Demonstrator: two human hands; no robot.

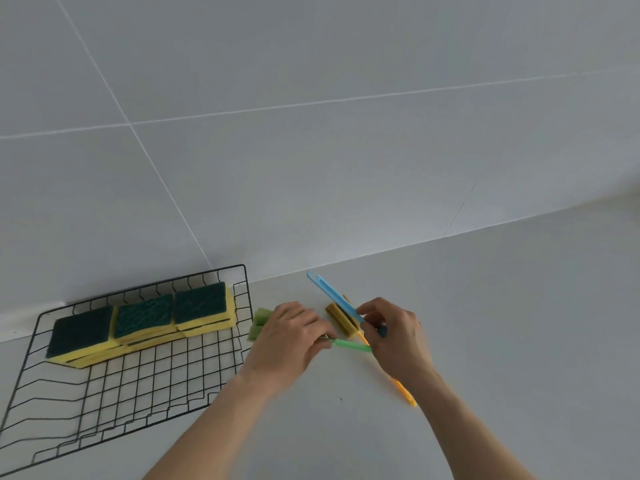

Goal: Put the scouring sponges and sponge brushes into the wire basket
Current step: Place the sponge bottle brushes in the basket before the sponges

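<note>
Black wire basket (pixel 145 372) sits at the left of the pale grey table (pixel 502 323), back against the tiled wall (pixel 311 133). Scouring sponges (pixel 145 318) lie inside along its far side, in three short stacks side by side, dark green faces up, yellow foam below. Sponge brushes all outside the basket, just right of its wall. Left hand (pixel 289 337) lies palm-down over the green brush (pixel 349 345); its pale green sponge head shows past the knuckles toward the basket, the handle runs out from under the fingers to the right (grip hidden beneath the hand, so cannot tell how tightly it closes). Right hand (pixel 394 332) has its grip pinched narrow on the blue brush (pixel 334 296), handle angled up and left. Orange brush (pixel 403 389) lies under the right wrist, its ochre sponge head touching the blue handle.
</note>
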